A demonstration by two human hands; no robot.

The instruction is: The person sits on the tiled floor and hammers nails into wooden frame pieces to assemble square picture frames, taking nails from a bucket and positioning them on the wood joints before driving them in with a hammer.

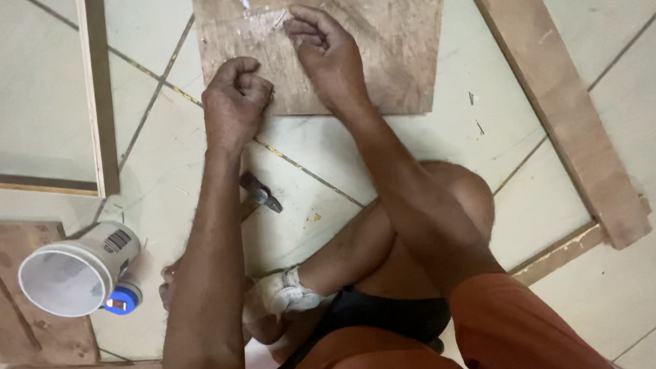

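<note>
A worn brown plywood board lies flat on the tiled floor in front of me. My left hand rests as a loose fist at the board's near left corner, with nothing visible in it. My right hand sits on the board, its fingers curled and fingertips pinched together beside a whitish patch. Whether it pinches something small I cannot tell. A hammer lies on the floor under my left forearm, with neither hand on it.
A white plastic tub lies on its side at the left, a blue cap beside it. A long wooden strip lies at the right, a thin wooden frame at the left, and board offcuts at the bottom left. My folded legs sit below the hands.
</note>
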